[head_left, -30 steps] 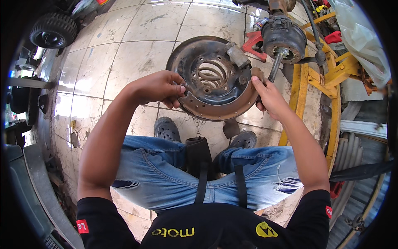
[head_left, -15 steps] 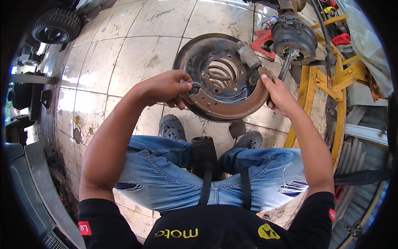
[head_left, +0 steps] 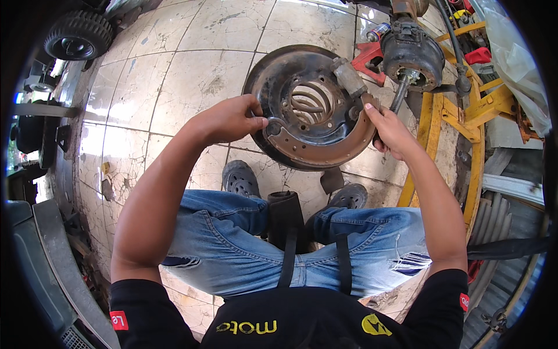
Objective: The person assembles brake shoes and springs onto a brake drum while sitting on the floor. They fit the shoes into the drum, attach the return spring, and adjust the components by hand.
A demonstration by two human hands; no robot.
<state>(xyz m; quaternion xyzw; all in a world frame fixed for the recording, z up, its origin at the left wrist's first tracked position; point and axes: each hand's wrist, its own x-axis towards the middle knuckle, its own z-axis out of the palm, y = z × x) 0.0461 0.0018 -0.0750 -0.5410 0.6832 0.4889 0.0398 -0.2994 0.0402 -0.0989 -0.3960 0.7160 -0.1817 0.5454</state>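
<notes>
A round black brake backing plate (head_left: 279, 63) is tilted up in front of me. Along its near side lies a curved, rust-brown brake shoe (head_left: 325, 156). My left hand (head_left: 235, 119) is closed at the shoe's left end, its thumb at the tip and its fingers curled at the plate's rim. At the other end, my right hand (head_left: 392, 129) grips the shoe with the thumb on top; its other fingers are partly hidden behind. A grey wheel cylinder (head_left: 350, 78) sits at the plate's upper right, just beyond the shoe's right end.
A coil spring (head_left: 308, 103) shows through the plate's centre hole. Beyond to the right are an axle hub (head_left: 412, 55), a red stand (head_left: 367, 61), a spray can (head_left: 378, 32) and a yellow metal frame (head_left: 430, 125). A tyre (head_left: 79, 36) stands far left. A dark piece (head_left: 332, 180) lies near my shoe.
My left fingers have shifted from under the shoe's left end up to the plate's rim. That end now lies closer against the plate. My right hand keeps nearly the same place.
</notes>
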